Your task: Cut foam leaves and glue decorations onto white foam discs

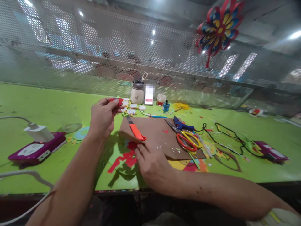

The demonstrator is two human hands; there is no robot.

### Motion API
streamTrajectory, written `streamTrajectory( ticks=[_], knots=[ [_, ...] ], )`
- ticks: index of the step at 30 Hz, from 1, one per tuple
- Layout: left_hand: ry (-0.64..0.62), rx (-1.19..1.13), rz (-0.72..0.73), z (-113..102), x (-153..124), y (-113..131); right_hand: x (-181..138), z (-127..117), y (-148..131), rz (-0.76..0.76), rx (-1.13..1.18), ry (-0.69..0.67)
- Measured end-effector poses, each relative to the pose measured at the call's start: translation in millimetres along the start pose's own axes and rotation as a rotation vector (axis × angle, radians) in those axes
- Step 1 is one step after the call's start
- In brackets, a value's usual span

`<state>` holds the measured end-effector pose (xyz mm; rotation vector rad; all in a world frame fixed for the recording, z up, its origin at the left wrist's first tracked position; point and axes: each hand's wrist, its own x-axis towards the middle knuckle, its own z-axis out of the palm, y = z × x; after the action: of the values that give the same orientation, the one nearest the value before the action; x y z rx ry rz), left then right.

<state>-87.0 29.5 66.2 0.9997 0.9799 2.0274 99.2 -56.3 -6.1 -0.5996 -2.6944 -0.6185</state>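
Your left hand (103,117): pinching a small red piece (118,101), raised. Your right hand (152,164): at cardboard sheet (160,135) edge, grip unclear; utility knife (137,131) just beside

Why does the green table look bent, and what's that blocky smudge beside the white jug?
Head view: the wide lens bows the green tabletop; the blocky patch beside the white lidded jug is pixelated masking, not defocus; a ceiling lamp glares top right; the left hand and right hand cast soft shadows.
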Motion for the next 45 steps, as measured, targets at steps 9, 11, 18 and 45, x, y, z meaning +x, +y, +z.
streamTrajectory(
  ticks=[9, 11, 18, 45],
  knots=[
    [-0.001, 0.008, -0.015, 0, 0, -2, 21, 7, 1, -0.024, 0.051, -0.188],
    [-0.031, 0.017, -0.045, 1, -1, -3, 13, 1, -1, -0.093, 0.074, -0.209],
    [-0.354, 0.084, -0.329, 8, -17, -7, -27, -44, 20, -0.081, 0.477, -0.204],
    [-0.668, 0.355, -0.506, 66, -64, -20, -29, 3, 124, 0.975, 1.781, 0.449]
  ],
)
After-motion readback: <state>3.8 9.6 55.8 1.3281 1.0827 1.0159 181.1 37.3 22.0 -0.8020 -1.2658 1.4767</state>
